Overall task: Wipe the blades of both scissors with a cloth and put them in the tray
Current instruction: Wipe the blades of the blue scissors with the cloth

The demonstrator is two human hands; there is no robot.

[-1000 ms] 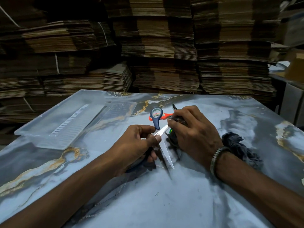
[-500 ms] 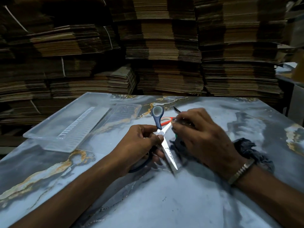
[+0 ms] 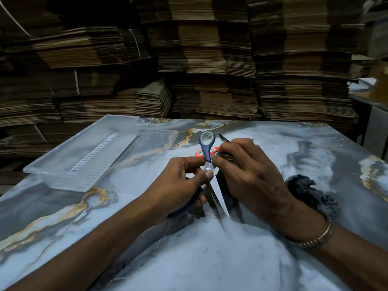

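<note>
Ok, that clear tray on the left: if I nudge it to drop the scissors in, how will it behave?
The clear tray looks thin-walled plastic with nothing visible in it, so probably light. On the glossy table it may skate rather than tip, being low and wide. Its walls might flex if pinched.

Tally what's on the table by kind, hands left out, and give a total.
Scissors: 2, the blue-handled scissors held in both hands, and the orange-handled scissors lying behind them
Clear plastic tray: 1
Dark cloth: 1, crumpled by the right wrist
Total: 4
</note>
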